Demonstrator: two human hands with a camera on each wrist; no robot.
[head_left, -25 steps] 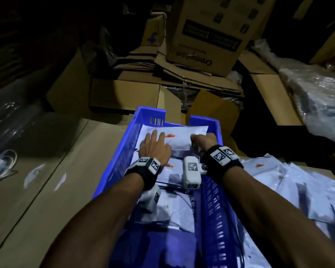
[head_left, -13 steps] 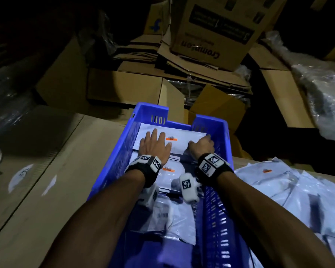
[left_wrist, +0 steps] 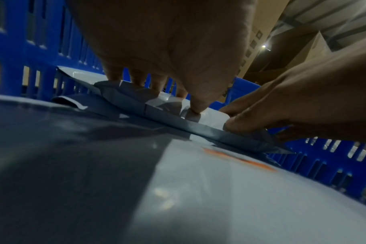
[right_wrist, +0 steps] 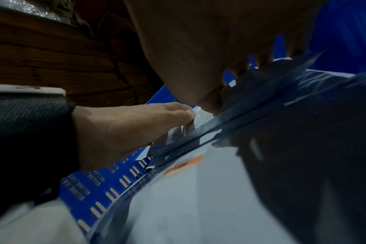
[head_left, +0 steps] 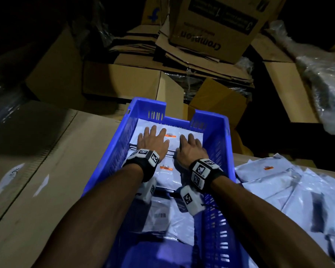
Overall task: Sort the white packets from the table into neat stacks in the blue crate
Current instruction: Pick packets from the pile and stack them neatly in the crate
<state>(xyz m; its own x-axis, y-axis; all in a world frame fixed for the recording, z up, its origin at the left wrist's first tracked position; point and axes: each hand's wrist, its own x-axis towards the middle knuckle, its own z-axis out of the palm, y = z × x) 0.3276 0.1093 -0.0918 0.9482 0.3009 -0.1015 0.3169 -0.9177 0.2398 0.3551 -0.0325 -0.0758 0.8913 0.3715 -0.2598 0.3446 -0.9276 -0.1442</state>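
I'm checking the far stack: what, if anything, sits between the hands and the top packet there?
Nothing visible does. The left hand lies flat on the top packet at the blue crate's far end, and the right hand touches it beside the left.

One blue crate (head_left: 108,161) is sitting in view. Two hands are showing inside it: left hand (head_left: 153,142) and right hand (head_left: 190,149). At least three white packets are lying in the crate: the far packet (head_left: 184,132), a middle packet (head_left: 168,175), a near packet (head_left: 162,217). The loose pile of packets (head_left: 290,190) on the table is overlapping; exact count cannot be told. Cardboard boxes (head_left: 211,26) are standing behind, several, not countable.
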